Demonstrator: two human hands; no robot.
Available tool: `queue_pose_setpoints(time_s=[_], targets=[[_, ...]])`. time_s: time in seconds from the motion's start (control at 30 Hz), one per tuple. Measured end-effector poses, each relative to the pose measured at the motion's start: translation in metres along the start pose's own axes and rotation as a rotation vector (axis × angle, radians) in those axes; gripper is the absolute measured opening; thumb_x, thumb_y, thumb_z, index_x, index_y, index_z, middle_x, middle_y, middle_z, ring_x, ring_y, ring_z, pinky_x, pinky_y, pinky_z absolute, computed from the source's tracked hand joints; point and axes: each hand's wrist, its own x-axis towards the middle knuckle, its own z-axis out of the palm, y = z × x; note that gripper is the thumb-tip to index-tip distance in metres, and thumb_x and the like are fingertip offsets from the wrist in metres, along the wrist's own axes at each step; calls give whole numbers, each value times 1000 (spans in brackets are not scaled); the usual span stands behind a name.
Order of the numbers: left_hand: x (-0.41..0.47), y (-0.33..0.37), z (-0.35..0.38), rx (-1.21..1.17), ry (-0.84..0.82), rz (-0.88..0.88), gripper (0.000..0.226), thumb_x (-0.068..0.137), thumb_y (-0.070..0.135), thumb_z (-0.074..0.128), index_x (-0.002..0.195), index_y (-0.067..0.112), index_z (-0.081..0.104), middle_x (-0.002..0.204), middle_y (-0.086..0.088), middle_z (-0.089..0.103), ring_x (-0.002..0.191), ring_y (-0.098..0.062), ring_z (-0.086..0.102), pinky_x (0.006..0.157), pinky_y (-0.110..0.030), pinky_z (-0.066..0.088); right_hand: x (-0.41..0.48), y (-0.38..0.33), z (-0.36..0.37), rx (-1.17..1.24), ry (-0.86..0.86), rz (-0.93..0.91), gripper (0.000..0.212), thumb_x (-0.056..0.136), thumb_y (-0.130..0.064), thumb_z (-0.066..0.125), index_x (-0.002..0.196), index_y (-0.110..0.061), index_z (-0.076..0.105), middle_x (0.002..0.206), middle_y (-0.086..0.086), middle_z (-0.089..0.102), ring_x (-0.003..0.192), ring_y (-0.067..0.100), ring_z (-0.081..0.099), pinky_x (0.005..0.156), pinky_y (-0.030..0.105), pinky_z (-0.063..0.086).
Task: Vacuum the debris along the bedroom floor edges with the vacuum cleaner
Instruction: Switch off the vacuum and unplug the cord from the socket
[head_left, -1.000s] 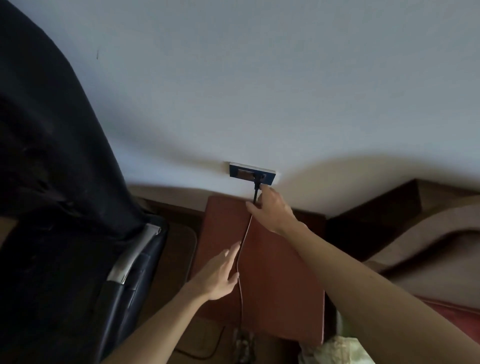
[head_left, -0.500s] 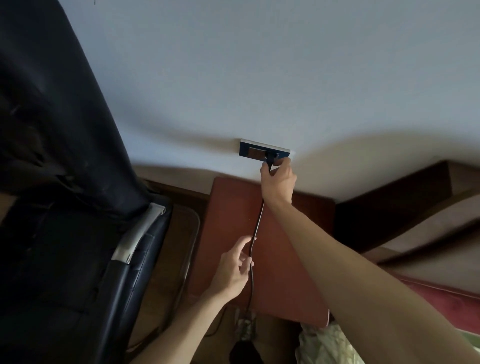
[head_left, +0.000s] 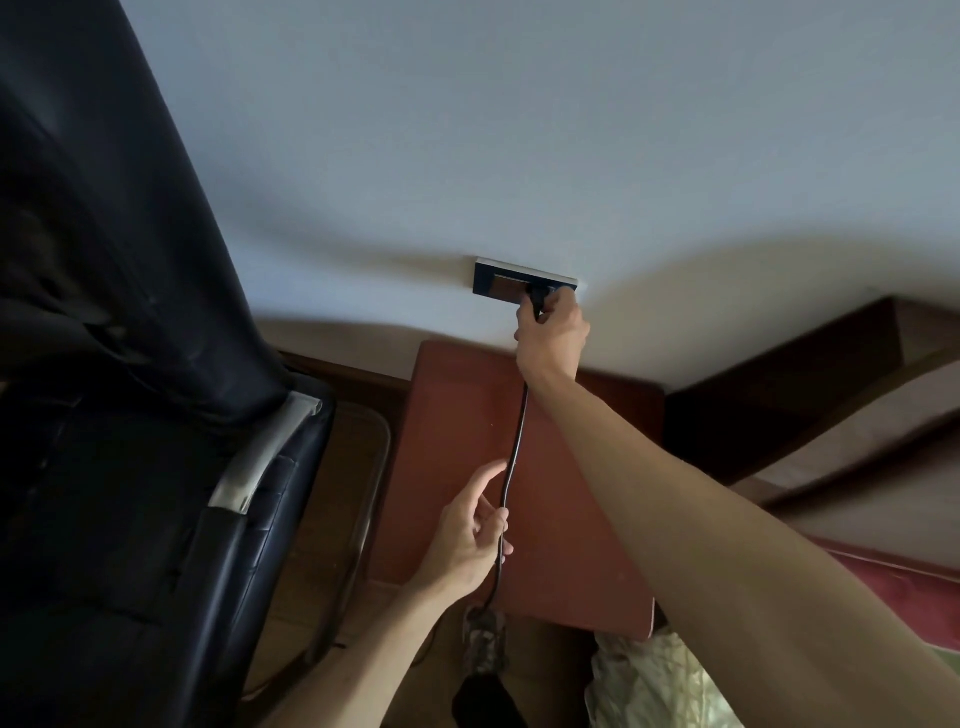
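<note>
- The right hand (head_left: 551, 335) reaches up to the wall socket plate (head_left: 523, 279), its fingers closed around a black plug (head_left: 536, 300) at the plate's right end.
- Whether the plug's pins are fully seated in the socket cannot be told; the hand covers that part.
- A black power cord (head_left: 514, 452) runs down from the plug, past the right wrist, across the top of a reddish-brown cabinet (head_left: 457, 415) that stands against the pale wall (head_left: 519, 130).
- The left hand (head_left: 470, 535) is lower down, over the near half of the cabinet top, with thumb and fingers loosely curled around the cord; the grip looks light rather than tight.
- The two hands are well apart, joined only by the stretch of cord between them.
- Below the left hand the cord drops past the cabinet's near edge toward the wooden floor (head_left: 353, 493).
- The vacuum cleaner's body cannot be made out here; only its cord and plug show.
- A dark padded chair (head_left: 156, 467) with a grey armrest stands to the left of the cabinet.
- A dark wooden bed frame (head_left: 779, 374) meets the wall on the right.
</note>
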Motion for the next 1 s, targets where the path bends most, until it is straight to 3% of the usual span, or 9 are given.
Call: queue_pose_setpoints(time_s=[0.13,0.53,0.8,0.93,1.0], targets=[[0,0,1,-10,7,-2,61,98,4,54,120,61,49,79,-5,51,62,-22,64,61,-36,60,4,3,-3,-75,-21,-45,28,84,-33,56,68,-29,34,70,9,57,66,40,65,54,55,55],[-9,8,-4,-36,-31,-34,57,98,8,56,127,56,47,78,-1,53,65,-20,65,64,-40,62,9,8,2,-125,-8,-111,30,83,-31,53,67,-21,29,64,18,52,58,46,58,49,55,52],[-12,16,-12,-26,-49,-56,54,99,5,54,131,48,47,78,-4,52,66,-21,64,66,-47,62,10,8,3,-95,-22,-82,32,82,-35,54,66,-21,29,64,4,43,62,45,58,50,57,52],[-14,18,-14,-34,-65,-77,54,99,4,52,132,47,47,81,-6,51,66,-22,63,64,-43,62,8,2,0,-109,-23,-73,30,82,-33,55,65,-26,31,64,3,44,54,33,51,49,57,52],[-21,14,-17,102,-130,-74,54,99,5,52,132,47,46,82,-5,53,63,-22,67,58,-34,59,-9,13,2,-147,-66,-90,25,81,-35,52,65,-31,34,63,7,49,55,37,58,47,56,52]])
